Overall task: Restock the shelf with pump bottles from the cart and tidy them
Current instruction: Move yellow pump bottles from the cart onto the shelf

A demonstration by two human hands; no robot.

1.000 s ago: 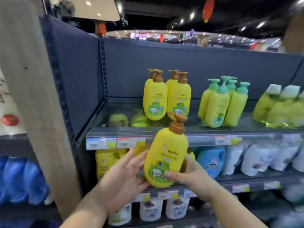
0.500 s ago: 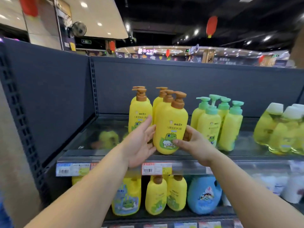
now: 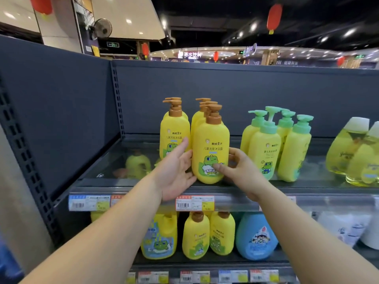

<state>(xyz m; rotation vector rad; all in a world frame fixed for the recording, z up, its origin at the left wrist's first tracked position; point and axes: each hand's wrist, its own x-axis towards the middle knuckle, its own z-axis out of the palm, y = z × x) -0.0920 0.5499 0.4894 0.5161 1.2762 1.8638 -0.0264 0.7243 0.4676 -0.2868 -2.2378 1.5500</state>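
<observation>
Nearest the camera, two bare forearms reach up and forward from the bottom edge toward the upper shelf [image 3: 235,189]. Between the hands stands a yellow pump bottle [image 3: 210,152] with a brown pump and a frog label, upright at the front edge of that shelf. The left hand [image 3: 176,171] lies against the bottle's left side, palm turned toward it and fingers nearly straight, the fingertips rising between this bottle and the one to its left. The right hand [image 3: 239,167] is curled round the bottle's right side, its thumb lying across the lower label and its fingers bent behind the bottle.

Below the hands, price tags [image 3: 194,202] run along the shelf's front rail. On the lower shelf [image 3: 205,263] underneath stand a large yellow jug [image 3: 160,236] with a frog picture, two smaller yellow bottles [image 3: 208,235] and a rounded blue bottle [image 3: 255,236], with white containers [image 3: 346,228] further right, blurred.

Behind the held bottle, more of the same brown-pump bottles line up in a row [image 3: 202,115] running back, and another short row [image 3: 174,130] stands just to the left. Right of these, a cluster of yellow-green bottles with mint-green pumps [image 3: 281,144] stands apart from the held bottle. At the far right are clear bottles of yellow liquid with white caps [image 3: 352,150].

The left part of the upper shelf's glossy surface reflects the bottles. A dark grey back panel [image 3: 225,89] and side panel [image 3: 57,109] close off the shelf. Beyond its top edge hang red lanterns [image 3: 274,17], a wall fan [image 3: 103,28] and ceiling lights.
</observation>
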